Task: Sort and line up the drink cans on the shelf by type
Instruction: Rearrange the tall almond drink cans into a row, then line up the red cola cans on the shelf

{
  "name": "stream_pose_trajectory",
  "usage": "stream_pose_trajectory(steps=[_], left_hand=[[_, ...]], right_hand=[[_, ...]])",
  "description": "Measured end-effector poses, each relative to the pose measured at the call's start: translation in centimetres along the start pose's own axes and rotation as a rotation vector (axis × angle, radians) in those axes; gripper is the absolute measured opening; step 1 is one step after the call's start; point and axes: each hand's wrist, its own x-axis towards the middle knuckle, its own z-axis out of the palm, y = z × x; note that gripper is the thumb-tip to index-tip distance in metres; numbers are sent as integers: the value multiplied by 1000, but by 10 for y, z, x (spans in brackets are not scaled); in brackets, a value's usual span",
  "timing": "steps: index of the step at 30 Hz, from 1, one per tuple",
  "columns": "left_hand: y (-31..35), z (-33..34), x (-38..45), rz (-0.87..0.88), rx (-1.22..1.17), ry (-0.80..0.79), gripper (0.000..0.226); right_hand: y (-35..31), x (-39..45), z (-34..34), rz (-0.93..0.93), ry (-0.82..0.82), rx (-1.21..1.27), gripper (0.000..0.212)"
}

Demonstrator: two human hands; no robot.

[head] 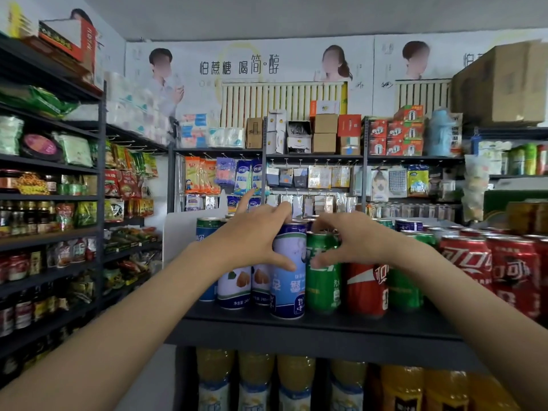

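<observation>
While both arms reach across the dark shelf (311, 324), the left hand (252, 241) grips the tall blue-and-white can (289, 280) near its top, thumb curled across the front and fingers (281, 210) wrapped over the rim, with the index finger lifted clear and pointing away. Just beside it, the right hand (353, 241) holds the green can (323, 280), thumb on the front face and fingers bent over the lid. These two cans stand upright and touching at the front edge of the shelf, right where two groups meet.

To the left stand more blue-and-white cans (237, 287) of the same make, partly hidden behind the left wrist. To the right come a red cola can (366, 289), another green can (404, 287) behind the right wrist, and then a block of red cola cans (489, 262) running to the edge of view. So the greens and reds are still mixed there.

By my reading, the step in hand is separating the types at this boundary: blue going left to its kind, green parting from it. Next, the green can probably needs to join the other green one, which means shifting the lone red can out from between them toward the red block, without knocking the tightly packed neighbours.
</observation>
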Motion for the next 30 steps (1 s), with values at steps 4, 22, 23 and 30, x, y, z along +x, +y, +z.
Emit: stream_pose_trajectory(steps=[4,22,23,30], left_hand=[[4,-2,3,2,47,-5,62],[21,7,20,-87,185,-28,76],[22,7,20,-92,203,-29,74],[38,5,32,-80,72,168,75]], right_hand=[[5,-7,8,-6,46,-174,50],[4,-25,-60,68,334,766,30],[6,-30,-73,66,377,770,29],[48,-79,-96,171,376,460,33]])
